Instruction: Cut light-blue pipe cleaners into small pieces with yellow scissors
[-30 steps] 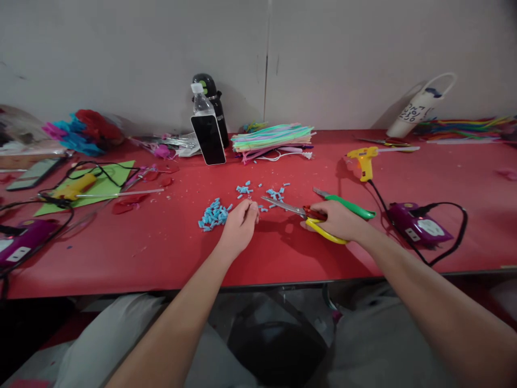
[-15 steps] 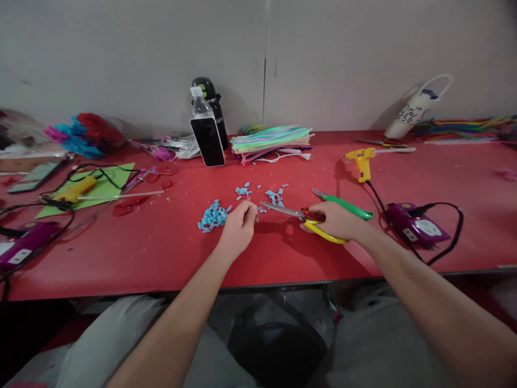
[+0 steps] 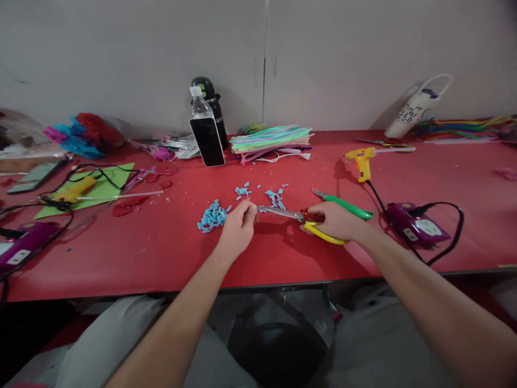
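Right of centre, my right hand (image 3: 329,220) is closed round the scissors (image 3: 288,213) by their handles, probably to aim the blades at my left hand (image 3: 239,223), pinched mid-frame; its contents I can't tell. Blue pieces (image 3: 213,216) lie centrally in 3 clusters, seemingly for easy reach.

We see red-and-yellow-handled scissors (image 3: 300,215), light-blue bits (image 3: 212,216), a green-handled cutter (image 3: 349,208), a yellow glue gun (image 3: 364,163) at right and a red desk (image 3: 153,258).

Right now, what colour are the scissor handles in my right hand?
The scissor handles are red and yellow, seen in the head view.
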Available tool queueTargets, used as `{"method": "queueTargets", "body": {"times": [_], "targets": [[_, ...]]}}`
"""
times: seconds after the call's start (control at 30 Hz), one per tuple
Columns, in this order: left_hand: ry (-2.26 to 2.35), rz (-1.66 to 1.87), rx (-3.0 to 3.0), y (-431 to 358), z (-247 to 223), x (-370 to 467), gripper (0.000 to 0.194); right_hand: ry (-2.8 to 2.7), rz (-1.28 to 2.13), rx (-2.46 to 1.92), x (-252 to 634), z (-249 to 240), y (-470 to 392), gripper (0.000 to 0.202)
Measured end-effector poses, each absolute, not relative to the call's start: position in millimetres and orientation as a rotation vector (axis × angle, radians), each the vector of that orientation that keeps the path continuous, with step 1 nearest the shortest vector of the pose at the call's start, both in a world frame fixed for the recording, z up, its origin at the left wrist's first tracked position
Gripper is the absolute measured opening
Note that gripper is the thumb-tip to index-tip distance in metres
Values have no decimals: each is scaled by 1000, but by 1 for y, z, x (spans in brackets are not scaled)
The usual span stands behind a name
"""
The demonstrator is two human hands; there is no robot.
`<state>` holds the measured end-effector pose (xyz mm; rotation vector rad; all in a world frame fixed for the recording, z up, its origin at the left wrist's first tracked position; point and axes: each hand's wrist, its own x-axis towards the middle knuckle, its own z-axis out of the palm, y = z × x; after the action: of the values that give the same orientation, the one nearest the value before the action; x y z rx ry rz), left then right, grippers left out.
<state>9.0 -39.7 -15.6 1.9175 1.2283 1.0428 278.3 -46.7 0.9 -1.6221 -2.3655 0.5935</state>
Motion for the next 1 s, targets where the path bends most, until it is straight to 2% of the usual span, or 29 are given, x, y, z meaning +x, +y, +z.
{"method": "queueTargets", "body": {"times": [1.0], "targets": [[1271,1072,1892,-40,-20,9,24,-2336,621,-1643,278,0,-49,33]]}}
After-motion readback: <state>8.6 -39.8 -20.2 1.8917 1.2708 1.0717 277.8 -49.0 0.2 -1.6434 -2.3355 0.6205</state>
